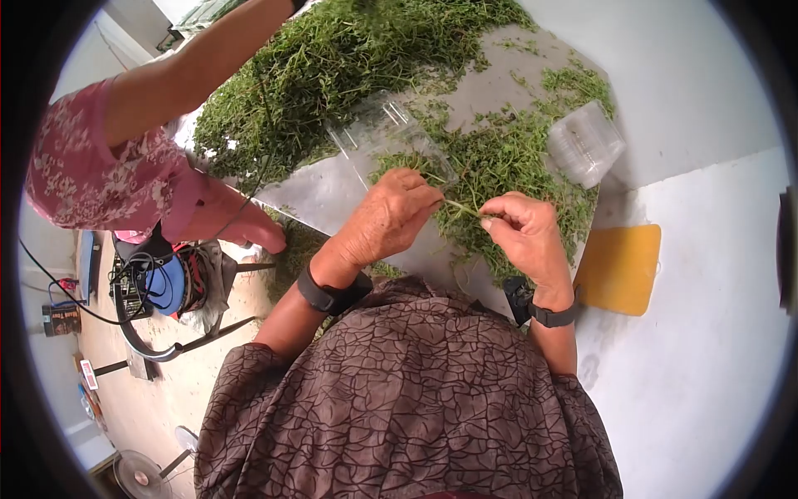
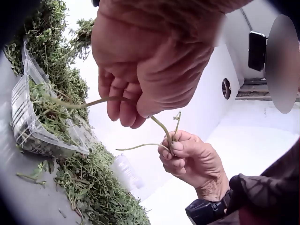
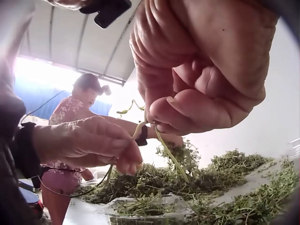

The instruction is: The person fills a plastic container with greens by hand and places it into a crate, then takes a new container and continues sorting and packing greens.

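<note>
A thin green stem (image 2: 161, 126) runs between my two hands above the table. My left hand (image 1: 391, 212) pinches it between thumb and fingers, and part of the stem trails out past that hand. Opposite it, my right hand (image 1: 525, 233) pinches the stem at a side shoot, thumb against fingertip. Just beyond the left hand stands a clear plastic box (image 2: 33, 136) with green sprigs in it. Loose greens (image 1: 490, 166) lie on the table under and beyond both hands.
A large heap of greens (image 1: 332, 66) covers the table's far left, where another person (image 1: 108, 158) reaches over it. Stacked clear boxes (image 1: 586, 145) stand at the right edge, near a yellow board (image 1: 619, 270). A fan (image 1: 141, 476) is at lower left.
</note>
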Available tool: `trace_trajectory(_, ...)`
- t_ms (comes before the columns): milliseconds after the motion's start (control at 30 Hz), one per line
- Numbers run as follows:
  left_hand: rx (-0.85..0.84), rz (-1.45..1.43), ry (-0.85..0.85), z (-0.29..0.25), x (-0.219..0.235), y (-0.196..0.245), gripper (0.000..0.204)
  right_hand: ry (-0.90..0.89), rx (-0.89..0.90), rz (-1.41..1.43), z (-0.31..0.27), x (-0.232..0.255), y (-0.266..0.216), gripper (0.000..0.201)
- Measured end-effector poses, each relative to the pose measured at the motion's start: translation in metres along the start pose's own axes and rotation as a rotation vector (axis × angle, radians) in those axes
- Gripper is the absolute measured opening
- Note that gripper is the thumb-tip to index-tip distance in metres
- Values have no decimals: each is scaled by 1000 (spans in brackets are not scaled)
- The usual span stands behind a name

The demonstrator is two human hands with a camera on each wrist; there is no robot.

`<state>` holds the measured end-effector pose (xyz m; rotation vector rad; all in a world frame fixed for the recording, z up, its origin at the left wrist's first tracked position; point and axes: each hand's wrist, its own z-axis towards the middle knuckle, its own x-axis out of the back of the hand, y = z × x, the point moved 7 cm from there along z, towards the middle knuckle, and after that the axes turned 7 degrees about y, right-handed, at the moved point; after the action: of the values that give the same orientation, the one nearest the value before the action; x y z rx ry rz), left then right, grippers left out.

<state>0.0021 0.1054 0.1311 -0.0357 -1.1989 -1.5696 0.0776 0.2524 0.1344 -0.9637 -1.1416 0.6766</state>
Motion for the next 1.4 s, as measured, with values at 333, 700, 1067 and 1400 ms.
trace_trajectory(333, 6, 78, 123, 2, 1, 5, 6, -60, -161, 162, -12, -14, 3, 7)
trace_trajectory(700, 428, -1221, 380, -1, 47, -72, 12, -48, -333, 475, -15, -6, 3, 11)
trace_trajectory(1067, 534, -1645, 583, -22, 25, -84, 15, 160, 123, -196, 30, -36, 7, 24)
trace_trajectory(1400, 418, -1449, 566, -5, 36, -71, 20, 113, -150, 91, 9, -15, 43, 18)
